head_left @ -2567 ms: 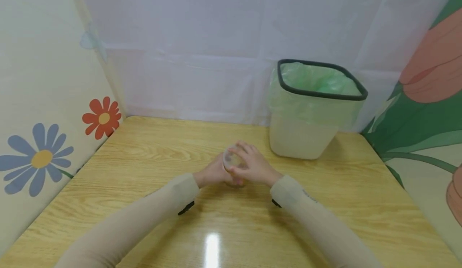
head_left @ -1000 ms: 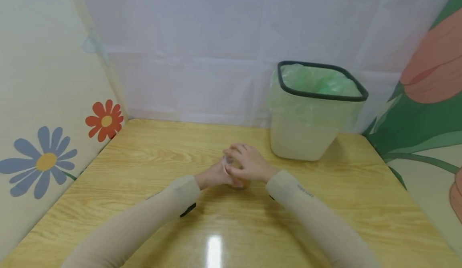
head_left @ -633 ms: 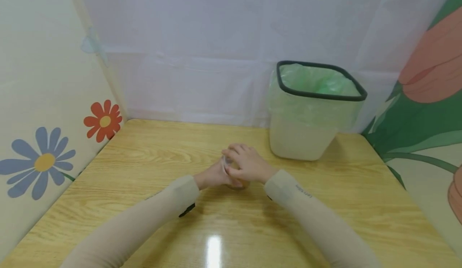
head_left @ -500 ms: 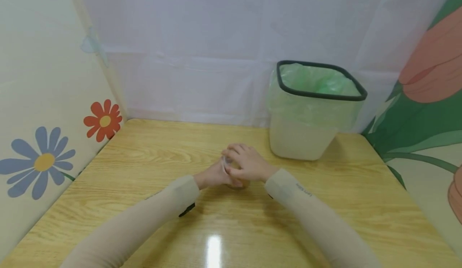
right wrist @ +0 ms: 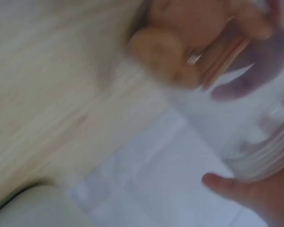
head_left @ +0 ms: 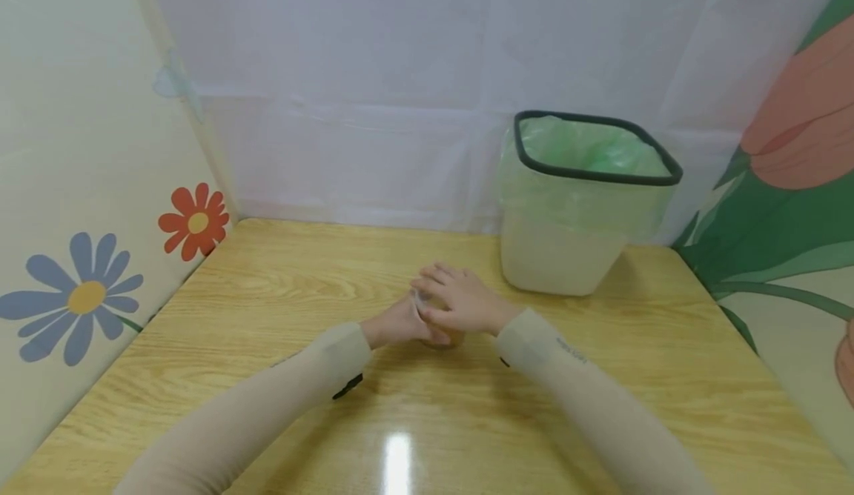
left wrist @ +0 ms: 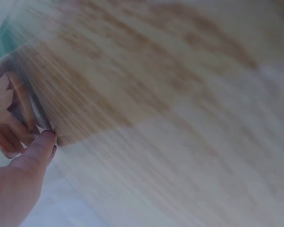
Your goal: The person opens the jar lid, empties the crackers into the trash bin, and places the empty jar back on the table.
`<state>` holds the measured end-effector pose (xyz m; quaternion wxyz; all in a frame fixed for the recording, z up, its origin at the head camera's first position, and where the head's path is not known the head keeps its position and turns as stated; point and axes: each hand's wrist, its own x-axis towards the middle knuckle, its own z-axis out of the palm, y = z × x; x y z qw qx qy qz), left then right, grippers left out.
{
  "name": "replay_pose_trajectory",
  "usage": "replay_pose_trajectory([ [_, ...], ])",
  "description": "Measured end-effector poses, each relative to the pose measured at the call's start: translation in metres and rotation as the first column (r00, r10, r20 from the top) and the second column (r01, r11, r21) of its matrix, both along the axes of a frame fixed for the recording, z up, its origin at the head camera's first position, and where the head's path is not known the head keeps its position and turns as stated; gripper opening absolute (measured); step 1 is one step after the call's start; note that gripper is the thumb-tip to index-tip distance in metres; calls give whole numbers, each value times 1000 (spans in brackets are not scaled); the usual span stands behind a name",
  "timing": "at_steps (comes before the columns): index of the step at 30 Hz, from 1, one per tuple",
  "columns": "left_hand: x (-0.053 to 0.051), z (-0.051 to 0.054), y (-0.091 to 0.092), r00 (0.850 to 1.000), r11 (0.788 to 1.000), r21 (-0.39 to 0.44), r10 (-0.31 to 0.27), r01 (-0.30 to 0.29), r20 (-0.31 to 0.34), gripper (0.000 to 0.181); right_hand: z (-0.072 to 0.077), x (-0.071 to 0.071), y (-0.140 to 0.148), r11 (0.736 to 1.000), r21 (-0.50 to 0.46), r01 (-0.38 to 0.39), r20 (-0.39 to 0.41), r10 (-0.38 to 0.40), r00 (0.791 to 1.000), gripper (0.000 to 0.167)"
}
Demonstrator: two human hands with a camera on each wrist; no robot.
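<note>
Over the middle of the table, a clear jar (head_left: 457, 339) with brown, biscuit-like round pieces in it leans between both hands. The left hand (head_left: 395, 323) grips its side. Through the clear wall in the right wrist view, left fingers show around the brown pieces (right wrist: 161, 52). The right hand (head_left: 467, 304) lies over the jar's top, fingers bent across it and thumb near the left thumb. A clear ridged rim, seemingly the lid (right wrist: 260, 151), sits against the right hand in its wrist view. The left wrist view shows the left thumb (left wrist: 35, 153) on the jar. Hands hide most of it.
A pale waste bin (head_left: 567, 250) with a dark rim and a green liner bag stands at the back right of the wooden table (head_left: 320, 265). White sheeting (head_left: 360, 154) hangs behind. Flower-patterned panels flank both sides.
Since the oldest frame, the right hand has turned over the jar's top, covering more of it, and the jar tilts more. During the last half second its fingers shifted slightly; the left hand keeps its grip.
</note>
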<state>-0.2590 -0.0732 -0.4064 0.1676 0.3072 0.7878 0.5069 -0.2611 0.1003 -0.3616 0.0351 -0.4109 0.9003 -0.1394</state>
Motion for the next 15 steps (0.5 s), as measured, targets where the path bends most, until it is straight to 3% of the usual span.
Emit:
replay_pose_trajectory([
  [4, 2, 3, -3, 999, 1000, -28, -3, 2, -32, 90, 2, 7, -8, 997, -17, 80, 63, -78, 995, 56],
  [10, 0, 5, 0, 987, 997, -39, -74, 69, -142, 88, -2, 13, -13, 988, -35, 150, -57, -152, 987, 58],
  [15, 1, 3, 1, 993, 998, -30, -60, 58, -98, 87, -5, 13, -13, 988, -68, 140, -77, -145, 986, 53],
])
